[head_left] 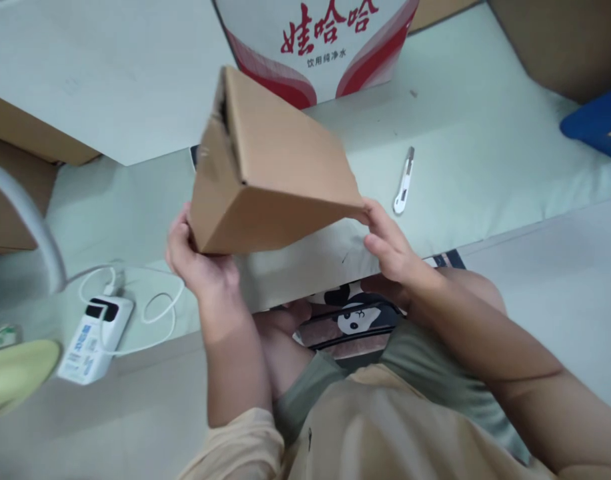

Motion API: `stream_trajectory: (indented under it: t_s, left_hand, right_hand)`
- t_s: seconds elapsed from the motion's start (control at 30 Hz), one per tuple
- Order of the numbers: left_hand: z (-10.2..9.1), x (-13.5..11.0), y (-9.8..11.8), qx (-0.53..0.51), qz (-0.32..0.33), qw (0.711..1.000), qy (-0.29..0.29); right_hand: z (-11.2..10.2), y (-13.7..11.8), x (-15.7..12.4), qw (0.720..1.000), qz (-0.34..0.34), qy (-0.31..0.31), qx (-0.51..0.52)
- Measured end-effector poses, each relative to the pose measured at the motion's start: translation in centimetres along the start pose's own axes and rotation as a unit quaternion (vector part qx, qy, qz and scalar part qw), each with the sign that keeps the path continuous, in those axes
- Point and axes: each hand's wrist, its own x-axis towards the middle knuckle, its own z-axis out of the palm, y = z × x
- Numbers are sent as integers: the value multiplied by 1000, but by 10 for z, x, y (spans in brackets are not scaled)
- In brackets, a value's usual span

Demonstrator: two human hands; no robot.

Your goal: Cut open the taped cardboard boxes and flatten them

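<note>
A brown cardboard box (pixel 293 153) is held up at a tilt over the pale green table cover, between my two hands. My left hand (pixel 198 257) grips its lower left corner, the thumb and fingers wrapped around the edge. At the right end, my right hand (pixel 388 243) pinches the box's lower corner with its fingertips. A narrow dark gap shows along the box's left end, where the flaps meet; the inside is hidden. To the right of the box, a white utility knife (pixel 404 181) lies on the cover.
Behind stands a white and red carton (pixel 330 57) with Chinese lettering. On the left lies a white power bank (pixel 96 340) with a looped white cable (pixel 173 320), near a curved lamp arm (pixel 33 217). A blue object (pixel 595 123) sits at the far right.
</note>
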Motion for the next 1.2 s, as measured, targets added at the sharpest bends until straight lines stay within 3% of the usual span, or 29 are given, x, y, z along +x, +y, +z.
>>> stream_trajectory:
  t_s: [0.1,0.17,0.23,0.47,0.63,0.73,0.8,0.9,0.97,1.07,1.2]
  left_hand:
    - [5,-9,-2,-59,-120,990,-56]
    - [8,-18,-5,-24,-189,970,-149]
    - [11,-28,-9,24,-241,948,-205]
    - [23,-54,-19,92,-335,910,-225]
    - [29,-67,-25,101,-414,859,-284]
    - [32,-72,-24,175,-422,833,-312]
    - [32,-71,-21,286,-366,809,-359]
    - [29,-65,-19,453,-188,775,-399]
    - [24,-59,-20,469,-71,806,-355]
    - [15,-47,-26,358,80,888,-277]
    - [2,-30,-32,242,215,914,-243]
  right_hand:
    - [4,-4,-3,992,-85,-35,-86]
    - [6,-6,-4,982,-120,-31,-142]
    - [6,-8,-7,974,-142,-17,-178]
    - [1,-14,-15,950,-183,98,-236]
    - [-2,-14,-14,929,-181,164,-276]
    - [-8,-15,-12,928,-175,183,-273]
    - [-13,-16,-10,930,-184,181,-261]
    - [-18,-18,-7,942,-160,150,-253]
    - [-20,-20,-5,950,-120,118,-263]
    - [-23,-22,-3,959,-106,70,-251]
    - [-27,-28,-4,968,-143,-28,-205]
